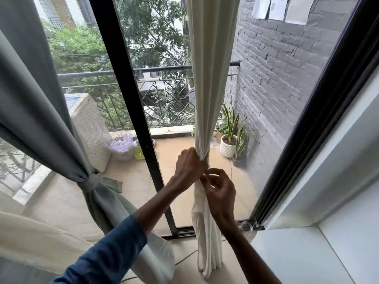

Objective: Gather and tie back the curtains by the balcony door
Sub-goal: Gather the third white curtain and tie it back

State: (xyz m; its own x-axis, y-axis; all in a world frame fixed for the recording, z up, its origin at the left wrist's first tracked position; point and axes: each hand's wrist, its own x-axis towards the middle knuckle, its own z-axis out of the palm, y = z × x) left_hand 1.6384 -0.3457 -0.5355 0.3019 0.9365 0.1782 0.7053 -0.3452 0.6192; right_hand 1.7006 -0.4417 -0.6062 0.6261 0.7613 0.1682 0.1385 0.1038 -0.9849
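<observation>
A cream curtain (209,78) hangs in the middle of the glass door, gathered into a narrow bundle. My left hand (189,165) grips the bundle at its pinched waist. Just below and to the right, my right hand (220,186) pinches something small at the same spot; a tie is hidden by my fingers. A grey-green curtain (37,103) at the left is bound with a knotted tie (90,181) of the same cloth.
The black door frame post (131,99) stands between the two curtains. Beyond the glass are a balcony railing (164,68), potted plants (230,138) and a grey brick wall (276,68). A white ledge (307,257) lies at the lower right.
</observation>
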